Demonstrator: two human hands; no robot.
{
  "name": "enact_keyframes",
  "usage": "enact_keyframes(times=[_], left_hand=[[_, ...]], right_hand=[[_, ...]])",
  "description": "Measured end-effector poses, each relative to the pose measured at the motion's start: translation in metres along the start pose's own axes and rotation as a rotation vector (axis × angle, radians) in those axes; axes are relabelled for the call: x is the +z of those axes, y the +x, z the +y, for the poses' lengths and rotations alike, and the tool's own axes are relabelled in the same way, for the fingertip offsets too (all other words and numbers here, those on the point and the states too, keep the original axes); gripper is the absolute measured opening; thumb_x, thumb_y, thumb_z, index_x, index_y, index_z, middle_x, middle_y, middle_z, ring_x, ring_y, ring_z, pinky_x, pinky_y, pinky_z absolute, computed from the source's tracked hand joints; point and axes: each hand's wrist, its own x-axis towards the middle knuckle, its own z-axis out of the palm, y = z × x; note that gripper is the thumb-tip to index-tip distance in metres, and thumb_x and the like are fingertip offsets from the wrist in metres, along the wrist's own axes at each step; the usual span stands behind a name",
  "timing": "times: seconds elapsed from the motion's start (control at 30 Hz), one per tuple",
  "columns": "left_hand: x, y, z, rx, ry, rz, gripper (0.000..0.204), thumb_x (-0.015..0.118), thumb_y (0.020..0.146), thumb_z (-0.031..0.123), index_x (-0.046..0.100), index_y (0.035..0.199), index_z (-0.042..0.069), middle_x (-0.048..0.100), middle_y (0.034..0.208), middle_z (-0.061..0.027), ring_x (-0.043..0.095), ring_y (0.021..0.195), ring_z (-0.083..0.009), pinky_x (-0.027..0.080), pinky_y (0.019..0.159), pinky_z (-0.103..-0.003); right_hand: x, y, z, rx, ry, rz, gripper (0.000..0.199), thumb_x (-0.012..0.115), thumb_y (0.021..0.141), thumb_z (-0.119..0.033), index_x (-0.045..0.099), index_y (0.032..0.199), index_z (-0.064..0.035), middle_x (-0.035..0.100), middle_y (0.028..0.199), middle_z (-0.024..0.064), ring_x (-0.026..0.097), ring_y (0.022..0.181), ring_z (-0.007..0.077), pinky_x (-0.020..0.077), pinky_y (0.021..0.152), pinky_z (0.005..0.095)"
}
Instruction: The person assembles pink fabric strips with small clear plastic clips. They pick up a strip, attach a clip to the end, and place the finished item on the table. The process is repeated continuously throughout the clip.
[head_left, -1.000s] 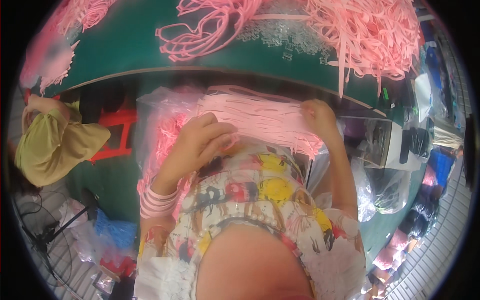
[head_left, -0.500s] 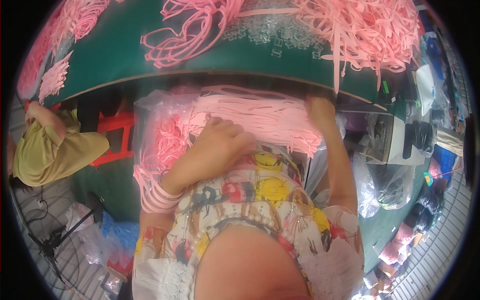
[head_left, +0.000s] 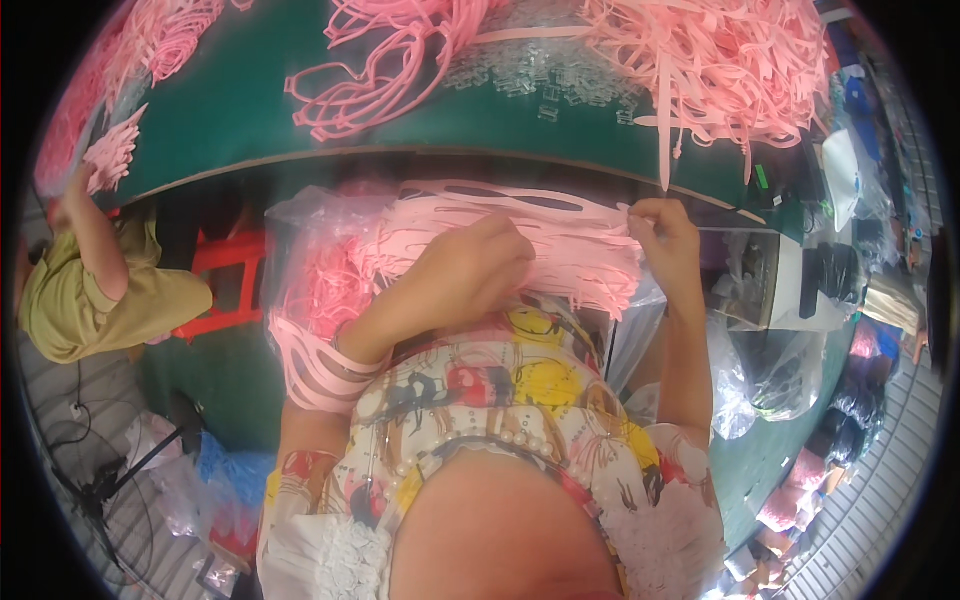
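- The green table (head_left: 480, 135) stretches across the top, heaped with loose pink straps (head_left: 720, 60) at right, a looped bunch at centre and a scatter of small clear clips (head_left: 545, 80); none of it is touched now.
- The clear bag (head_left: 300, 225) sits in the lap just under the table edge, open, with more pink strap inside at left.
- The strap bundle (head_left: 560, 245) lies flat across the bag mouth, between the two hands. To do this well, I judge it should stay flat and level, so the strands do not cross.
- The left hand (head_left: 455, 275) lies on the bundle, fingers curled and pressed together on the strands; a stack of pink bands rings its wrist (head_left: 320, 365). Firm, even pressure there would stop slipping.
- The right hand (head_left: 665, 235) pinches the bundle's right end between thumb and fingertips. A pinch close to the tips should keep the ends even.
- Another person in yellow-green (head_left: 90, 290) works at far left, well apart.
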Motion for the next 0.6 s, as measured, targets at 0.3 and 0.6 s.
enact_keyframes(times=[0.3,0.6], left_hand=[[0.003,0.006,-0.009,0.076,-0.074,0.112,0.013,0.054,0.085,0.004,0.060,0.095,0.000,0.058,0.087,-0.0122,0.057,0.078,-0.0251,0.046,0.070,-0.034],[-0.013,-0.018,0.002,-0.207,-0.747,0.121,0.014,0.054,0.089,0.007,0.062,0.096,-0.002,0.059,0.091,-0.0053,0.056,0.080,-0.0117,0.045,0.069,-0.026]], right_hand=[[-0.024,0.005,-0.027,0.420,0.734,-0.256,0.014,0.061,0.082,-0.005,0.063,0.094,0.0016,0.063,0.088,0.0055,0.058,0.082,0.0137,0.0455,0.070,0.0264],[0.009,0.008,-0.065,-0.203,0.608,-0.578,0.022,0.068,0.076,-0.007,0.061,0.096,0.0017,0.059,0.089,0.0075,0.055,0.078,0.0169,0.0434,0.073,0.0287]])
